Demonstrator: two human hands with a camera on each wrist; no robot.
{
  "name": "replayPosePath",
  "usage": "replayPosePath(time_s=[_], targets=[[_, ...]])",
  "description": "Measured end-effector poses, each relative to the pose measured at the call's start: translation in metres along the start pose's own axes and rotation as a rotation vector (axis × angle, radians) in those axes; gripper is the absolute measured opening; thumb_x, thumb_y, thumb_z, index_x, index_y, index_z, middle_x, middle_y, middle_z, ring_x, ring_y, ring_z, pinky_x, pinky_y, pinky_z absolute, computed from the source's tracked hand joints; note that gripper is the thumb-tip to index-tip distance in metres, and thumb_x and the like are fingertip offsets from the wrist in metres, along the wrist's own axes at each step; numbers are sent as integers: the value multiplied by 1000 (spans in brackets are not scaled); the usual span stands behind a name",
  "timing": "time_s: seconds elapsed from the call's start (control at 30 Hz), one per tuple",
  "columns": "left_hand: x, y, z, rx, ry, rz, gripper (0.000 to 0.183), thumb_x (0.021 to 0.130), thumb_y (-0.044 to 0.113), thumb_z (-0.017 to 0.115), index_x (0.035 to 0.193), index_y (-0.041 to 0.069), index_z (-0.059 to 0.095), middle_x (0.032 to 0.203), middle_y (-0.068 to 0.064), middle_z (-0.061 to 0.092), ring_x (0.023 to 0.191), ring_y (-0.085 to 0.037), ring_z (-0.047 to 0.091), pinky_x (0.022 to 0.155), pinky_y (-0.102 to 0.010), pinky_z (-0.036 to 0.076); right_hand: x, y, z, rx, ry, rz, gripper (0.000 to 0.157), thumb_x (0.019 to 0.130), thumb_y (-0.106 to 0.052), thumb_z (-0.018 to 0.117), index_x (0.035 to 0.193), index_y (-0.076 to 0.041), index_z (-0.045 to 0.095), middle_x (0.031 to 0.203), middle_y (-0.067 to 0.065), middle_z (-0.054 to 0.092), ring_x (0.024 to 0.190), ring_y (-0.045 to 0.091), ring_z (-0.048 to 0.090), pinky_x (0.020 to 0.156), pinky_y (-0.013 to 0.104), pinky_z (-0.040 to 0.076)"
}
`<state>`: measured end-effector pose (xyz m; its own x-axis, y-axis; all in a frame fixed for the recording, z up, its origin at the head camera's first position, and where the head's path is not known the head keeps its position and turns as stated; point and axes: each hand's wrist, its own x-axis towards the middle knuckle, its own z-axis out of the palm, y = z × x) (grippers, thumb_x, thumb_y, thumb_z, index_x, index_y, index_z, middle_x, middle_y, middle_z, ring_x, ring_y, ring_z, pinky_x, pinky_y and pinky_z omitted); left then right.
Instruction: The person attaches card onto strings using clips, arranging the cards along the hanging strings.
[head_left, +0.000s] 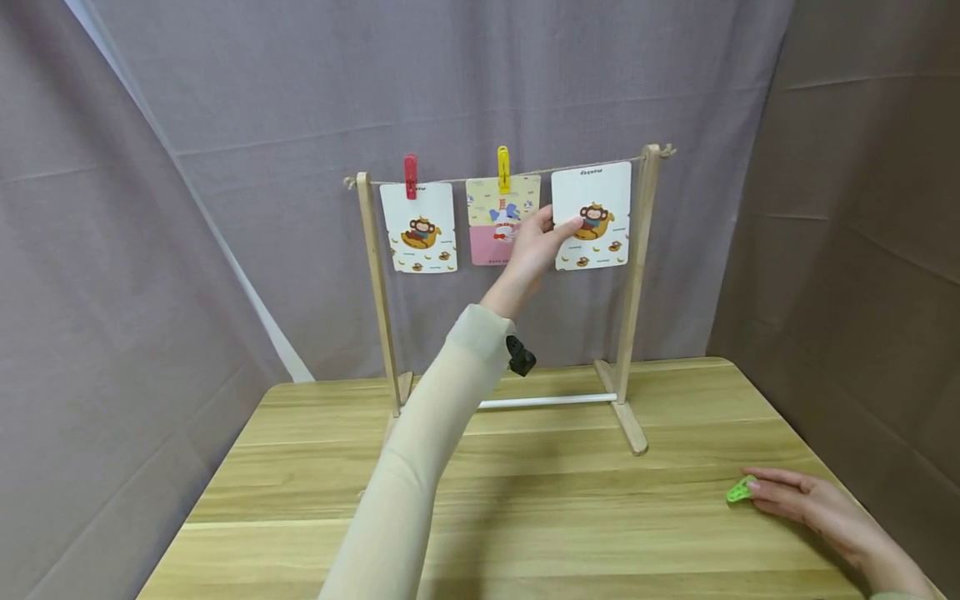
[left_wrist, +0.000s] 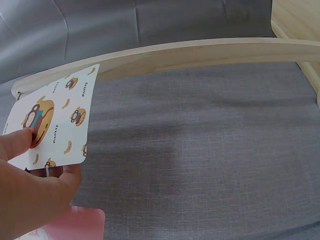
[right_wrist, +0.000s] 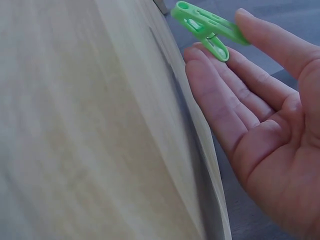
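Note:
My left hand (head_left: 534, 246) pinches a white monkey card (head_left: 591, 187) by its left edge, thumb in front and fingers behind. The card's top edge is level with the string, close to the right post, with no clip on it. In the left wrist view the same card (left_wrist: 65, 117) shows monkeys and bananas. Low over the table's right side, my right hand (head_left: 817, 508) holds a green clothespin (head_left: 741, 490) between thumb and fingertips. The right wrist view shows the clothespin (right_wrist: 202, 25) with its handle ends at the thumb and fingers.
A wooden stand with a right post (head_left: 637, 275) and left post (head_left: 378, 292) carries the string (head_left: 450, 180). A red clothespin (head_left: 410, 177) holds another monkey card (head_left: 401, 204); a yellow clothespin (head_left: 504, 170) holds a pink-and-yellow card (head_left: 483, 246). A white rod (head_left: 555, 401) joins the posts above the table (head_left: 300, 467).

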<state>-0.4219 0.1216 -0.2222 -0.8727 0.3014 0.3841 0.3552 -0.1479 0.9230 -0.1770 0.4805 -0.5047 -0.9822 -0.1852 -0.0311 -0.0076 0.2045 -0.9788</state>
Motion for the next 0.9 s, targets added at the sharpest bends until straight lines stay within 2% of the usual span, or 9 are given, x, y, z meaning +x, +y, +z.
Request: replayPosePath(time_s=[0.1,0.37,0.47,0.5,0.63,0.7,0.73,0.87,0.9], targets=[[0,0,0,7,1,-2,28,97,15,69,122,2,66,104,-7,74,90,-14,70,75,-23,56,2,-1,-1,-7,10,-13,37,106,-7,50,139,10,52,125,-21,64,108,7,67,90,22,53],[0,0,0,-9,1,5,29,97,13,68,123,1,65,107,-10,74,90,-14,70,74,-23,56,5,-7,-6,39,53,-39,30,105,-5,51,132,-7,64,122,-19,66,106,9,68,87,23,55],[-1,1,0,-8,-12,5,29,98,13,67,125,2,65,107,-9,73,90,-14,69,75,-23,56,6,-13,-10,-17,86,-26,30,105,-7,53,132,-5,64,122,-19,66,106,9,69,86,21,55],[-1,1,0,-8,-14,4,29,98,13,67,125,2,65,107,-9,73,90,-14,69,75,-23,56,6,-15,-12,-40,98,-22,31,105,-8,53,134,-2,61,122,-20,66,106,10,69,85,21,55],[-1,1,0,-12,-3,-7,28,98,13,68,124,2,65,105,-8,74,90,-14,70,74,-23,57,12,-27,-17,-147,122,62,46,106,-20,54,144,6,49,123,-25,62,107,9,68,81,18,52],[-1,2,0,-12,3,-12,28,98,14,68,123,2,65,104,-7,74,89,-14,70,74,-24,57,15,-34,-20,-183,124,109,54,106,-26,54,147,7,44,121,-25,62,107,8,68,91,30,51],[-1,2,0,-11,4,-14,28,98,14,68,123,2,65,104,-7,74,89,-14,70,74,-24,57,16,-37,-22,-205,119,119,55,106,-29,54,148,5,42,121,-27,61,108,8,67,91,30,51],[-2,2,0,-7,3,-22,28,98,15,68,123,3,65,103,-6,73,89,-14,70,73,-24,57,22,-48,-28,-195,119,68,49,106,-25,55,146,1,48,121,-27,61,107,11,68,92,29,51],[-3,2,0,-7,1,-23,28,98,15,68,123,3,65,103,-6,73,89,-14,70,73,-24,57,23,-51,-29,-193,121,50,46,106,-24,55,145,0,50,121,-29,60,107,10,68,87,20,51]])
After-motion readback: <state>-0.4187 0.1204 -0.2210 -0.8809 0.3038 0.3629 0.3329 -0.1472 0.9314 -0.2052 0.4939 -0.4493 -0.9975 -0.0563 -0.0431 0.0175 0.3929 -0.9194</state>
